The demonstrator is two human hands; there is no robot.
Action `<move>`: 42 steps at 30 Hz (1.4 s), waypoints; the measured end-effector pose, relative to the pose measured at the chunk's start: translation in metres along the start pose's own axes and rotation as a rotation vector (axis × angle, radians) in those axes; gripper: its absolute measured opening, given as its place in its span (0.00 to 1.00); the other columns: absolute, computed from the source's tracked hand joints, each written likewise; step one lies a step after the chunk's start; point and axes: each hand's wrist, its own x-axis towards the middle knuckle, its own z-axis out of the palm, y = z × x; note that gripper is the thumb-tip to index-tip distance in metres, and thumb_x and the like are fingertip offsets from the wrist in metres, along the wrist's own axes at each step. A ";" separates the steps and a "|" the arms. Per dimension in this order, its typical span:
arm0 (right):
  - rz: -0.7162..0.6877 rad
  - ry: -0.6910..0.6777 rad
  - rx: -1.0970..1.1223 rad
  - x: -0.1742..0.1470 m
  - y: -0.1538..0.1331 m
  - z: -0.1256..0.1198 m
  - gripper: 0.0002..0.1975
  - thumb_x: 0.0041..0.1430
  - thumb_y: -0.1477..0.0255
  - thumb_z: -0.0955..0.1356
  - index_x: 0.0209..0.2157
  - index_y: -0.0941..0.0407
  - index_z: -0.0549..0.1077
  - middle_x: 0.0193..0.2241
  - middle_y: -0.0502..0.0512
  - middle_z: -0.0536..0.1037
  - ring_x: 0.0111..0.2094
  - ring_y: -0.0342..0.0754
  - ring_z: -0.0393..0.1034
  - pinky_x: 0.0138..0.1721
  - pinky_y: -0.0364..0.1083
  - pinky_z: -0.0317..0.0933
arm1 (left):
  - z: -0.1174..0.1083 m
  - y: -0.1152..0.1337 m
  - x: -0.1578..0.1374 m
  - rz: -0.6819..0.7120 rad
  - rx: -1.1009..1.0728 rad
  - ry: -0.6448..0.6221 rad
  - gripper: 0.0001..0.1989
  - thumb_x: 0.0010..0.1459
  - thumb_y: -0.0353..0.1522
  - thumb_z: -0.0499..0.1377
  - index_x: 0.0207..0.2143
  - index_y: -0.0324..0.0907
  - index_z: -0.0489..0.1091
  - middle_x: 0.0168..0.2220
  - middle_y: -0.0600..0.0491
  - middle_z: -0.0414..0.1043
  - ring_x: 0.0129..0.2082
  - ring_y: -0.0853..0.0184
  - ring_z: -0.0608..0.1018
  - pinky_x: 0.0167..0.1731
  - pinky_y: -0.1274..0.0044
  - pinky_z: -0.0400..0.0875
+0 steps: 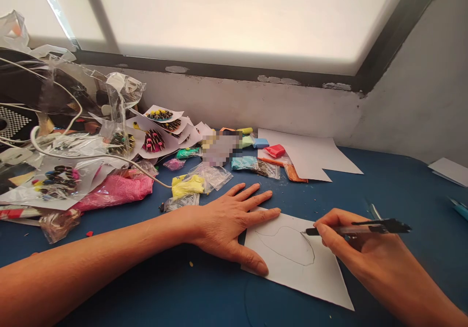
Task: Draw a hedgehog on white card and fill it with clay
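A white sheet of paper (292, 283) lies on the blue tabletop, bearing a rounded outline drawn in thin dark line. My left hand (234, 220) rests flat with fingers spread, its thumb and index finger pressing on the sheet's left side. In my right hand (347, 241) a black-capped pen with a clear barrel (356, 230) is gripped between thumb and fingers. The pen's tip meets the upper right part of the outline. Some of the right fingers are hidden behind the pen and thumb.
Larger white paper (314, 154) lies by the wall, with a red packet (275, 150) on its left part. Yellow clay (187, 185) and several small bags sit left of it. A pink cloth-like bundle (117, 190), cables and plastic bags crowd the left. A blue-tipped tool (458, 207) lies far right.
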 end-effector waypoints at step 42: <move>0.312 0.111 0.339 -0.020 -0.022 0.027 0.21 0.55 0.51 0.64 0.21 0.53 0.67 0.12 0.43 0.62 0.15 0.39 0.55 0.17 0.39 0.51 | 0.003 0.002 0.002 0.051 -0.033 0.083 0.48 0.56 0.57 0.52 0.68 0.38 0.43 0.70 0.44 0.32 0.69 0.51 0.38 0.65 0.56 0.28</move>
